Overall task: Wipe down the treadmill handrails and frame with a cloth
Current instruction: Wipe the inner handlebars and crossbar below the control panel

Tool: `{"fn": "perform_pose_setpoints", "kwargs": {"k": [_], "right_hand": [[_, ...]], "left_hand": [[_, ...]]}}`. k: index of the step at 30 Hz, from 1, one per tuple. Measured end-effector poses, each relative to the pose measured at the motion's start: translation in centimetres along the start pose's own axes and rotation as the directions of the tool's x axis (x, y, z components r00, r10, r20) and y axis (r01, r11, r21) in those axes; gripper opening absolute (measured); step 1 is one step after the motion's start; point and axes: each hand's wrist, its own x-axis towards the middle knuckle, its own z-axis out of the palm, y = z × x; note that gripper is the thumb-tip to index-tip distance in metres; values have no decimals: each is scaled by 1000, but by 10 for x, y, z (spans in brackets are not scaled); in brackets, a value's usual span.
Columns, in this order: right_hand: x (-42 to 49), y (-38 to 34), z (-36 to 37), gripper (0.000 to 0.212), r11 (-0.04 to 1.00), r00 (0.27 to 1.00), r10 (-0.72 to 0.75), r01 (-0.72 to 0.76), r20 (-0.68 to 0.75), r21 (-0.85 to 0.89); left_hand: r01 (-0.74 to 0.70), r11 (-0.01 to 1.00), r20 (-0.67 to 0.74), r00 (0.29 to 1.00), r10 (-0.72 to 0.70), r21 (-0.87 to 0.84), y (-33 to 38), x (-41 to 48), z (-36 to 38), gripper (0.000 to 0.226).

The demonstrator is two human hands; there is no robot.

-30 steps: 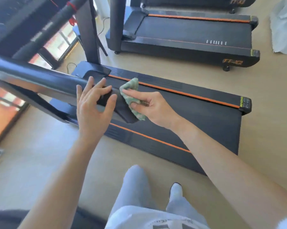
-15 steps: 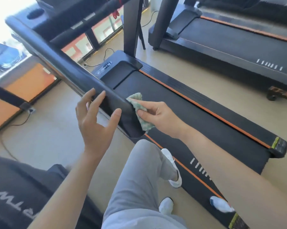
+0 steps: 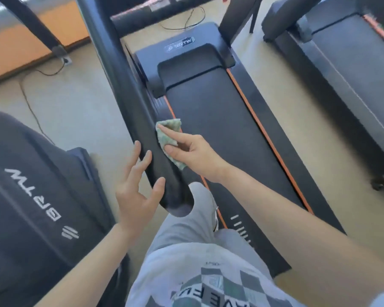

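A black treadmill handrail (image 3: 129, 100) runs from the upper left down to its rounded end near my knee. My right hand (image 3: 193, 151) holds a green cloth (image 3: 167, 138) against the rail's right side, forefinger stretched over the cloth and thumb under it. My left hand (image 3: 138, 187) is on the rail's left side with fingers spread and straight, thumb touching the rail near its end. The treadmill's black belt (image 3: 215, 120) with orange side stripes lies below.
A second treadmill (image 3: 350, 69) stands at the right. Another black machine with white lettering (image 3: 31, 207) fills the lower left. A cable (image 3: 29, 103) trails over the beige floor to a wall socket. My grey-trousered leg (image 3: 195, 218) is over the belt.
The view has swung so the rail now runs almost straight away from me. My right hand with the cloth has slid along the rail's right side; my left hand stays by the rail's end.
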Motion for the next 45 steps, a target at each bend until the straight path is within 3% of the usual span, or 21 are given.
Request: {"fn": "perform_pose_setpoints", "kwargs": {"k": [5,12,15,20,23,27,30,34,38,42,45], "right_hand": [[-33,8,1,46,974,977,212,-210,-19,85],[-68,5,-7,39,910,909,415,-414,40,-31],[-56,-6,-12,35,895,892,445,-443,80,-48],[-4,-31,-18,51,925,920,380,-378,93,-36],[32,-41,-21,56,952,944,304,-295,129,-83],[65,-51,-26,72,970,955,233,-214,185,-119],[90,-58,-26,81,971,953,222,-198,206,-134],[94,-57,-28,75,955,927,279,-241,252,-172],[66,-29,-40,72,895,817,445,-418,366,-156],[39,-14,-53,37,778,645,588,-616,488,-123],[40,-15,-58,27,718,590,625,-691,512,-81]], "left_hand": [[132,990,8,991,-131,-60,10,1,1,48],[253,967,36,967,-252,-41,26,5,-12,46],[319,947,39,948,-317,-47,34,6,-14,47],[414,910,2,910,-414,22,45,16,-12,64],[523,845,-83,852,-516,110,49,25,-4,78],[664,721,-174,748,-641,200,58,35,7,72],[752,631,-248,658,-711,188,69,41,15,65],[862,494,-346,501,-793,117,84,50,29,54],[914,405,-388,381,-839,23,92,59,35,50],[936,349,-408,337,-849,49,99,66,44,50],[947,313,-406,314,-858,69,102,70,49,51]]}}
